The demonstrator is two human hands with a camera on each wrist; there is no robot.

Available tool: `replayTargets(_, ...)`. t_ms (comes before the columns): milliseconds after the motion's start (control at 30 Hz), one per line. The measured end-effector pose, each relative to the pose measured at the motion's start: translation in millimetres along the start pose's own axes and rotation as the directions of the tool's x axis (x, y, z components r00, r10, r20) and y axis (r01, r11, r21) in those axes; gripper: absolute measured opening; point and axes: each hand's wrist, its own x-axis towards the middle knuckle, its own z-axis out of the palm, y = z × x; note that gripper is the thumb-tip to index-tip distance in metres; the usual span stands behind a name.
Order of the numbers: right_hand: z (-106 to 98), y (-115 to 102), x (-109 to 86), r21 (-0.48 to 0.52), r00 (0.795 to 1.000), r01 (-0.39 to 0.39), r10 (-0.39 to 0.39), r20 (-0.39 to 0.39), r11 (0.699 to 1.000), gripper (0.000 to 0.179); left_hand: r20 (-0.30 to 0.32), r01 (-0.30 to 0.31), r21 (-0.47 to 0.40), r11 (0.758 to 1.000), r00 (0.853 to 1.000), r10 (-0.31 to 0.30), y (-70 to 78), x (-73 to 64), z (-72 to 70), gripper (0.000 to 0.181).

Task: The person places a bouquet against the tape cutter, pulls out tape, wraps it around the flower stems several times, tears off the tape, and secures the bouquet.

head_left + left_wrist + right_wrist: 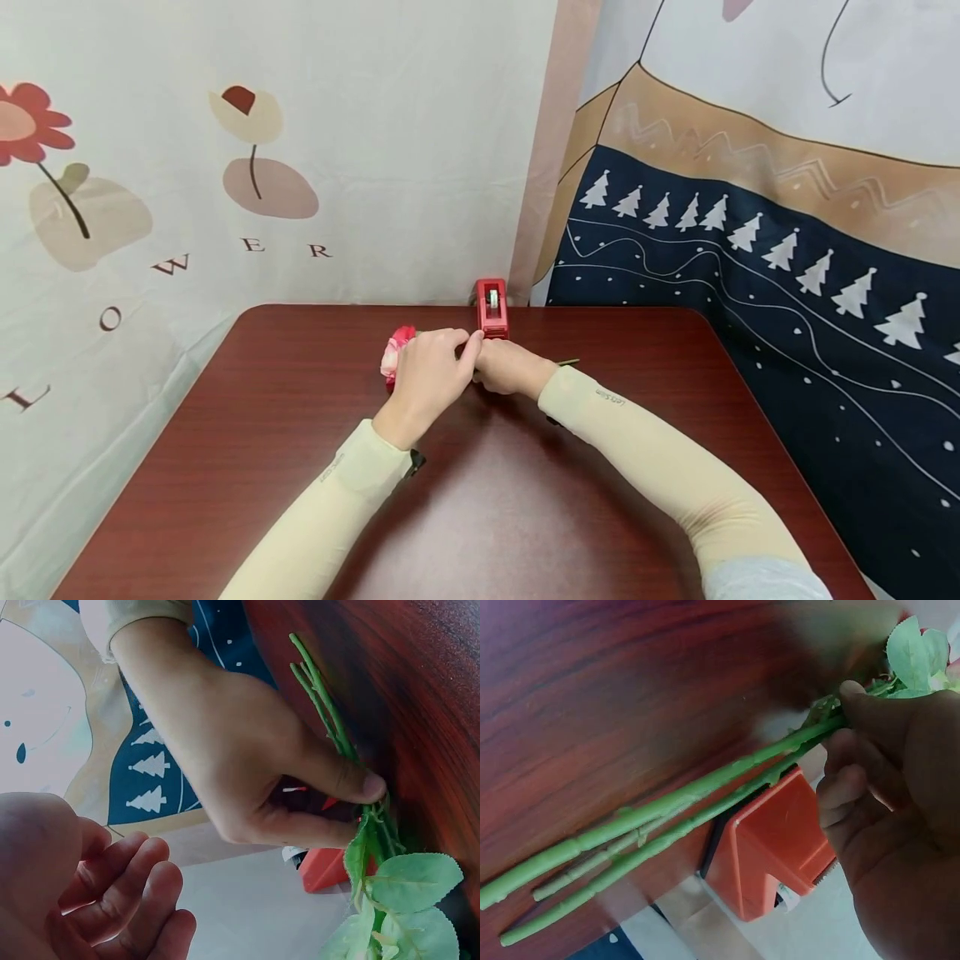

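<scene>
Flower stems (675, 799), green and several together, are pinched between the thumb and fingers of my right hand (512, 367) close over the table. Their cut ends point right in the head view, where one stem tip (570, 362) shows past the wrist. At the other end are pink-and-red blossoms (395, 354), partly hidden behind my left hand (431, 367). Green leaves (416, 883) spread just below the pinching fingers in the left wrist view. There, my left hand's fingers (150, 907) are loosely bent and hold nothing.
A red tape dispenser (493, 330) stands at the table's back edge, right behind my hands. The dark red wooden table (480, 517) has a glossy top. Printed cloths hang behind it: a pale floral one (405, 167) and a navy one with trees (750, 300).
</scene>
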Motion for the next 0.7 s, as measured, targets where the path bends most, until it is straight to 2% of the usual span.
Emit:
replayTargets(533,-4,0,-8.0,0.014,0.999,-0.041,0.041,0.022,0.999,0.023,0.039,0.009,0.009,1.0,0.999,-0.01,-0.3,1.1,0.0,0.051)
replayTargets(700,-5,5,-11.6,-0.009,0.999,-0.038,0.038,0.023,0.999,0.012,0.058,0.01,0.025,1.0,0.998,-0.012,-4.2,3.8,3.4,0.051)
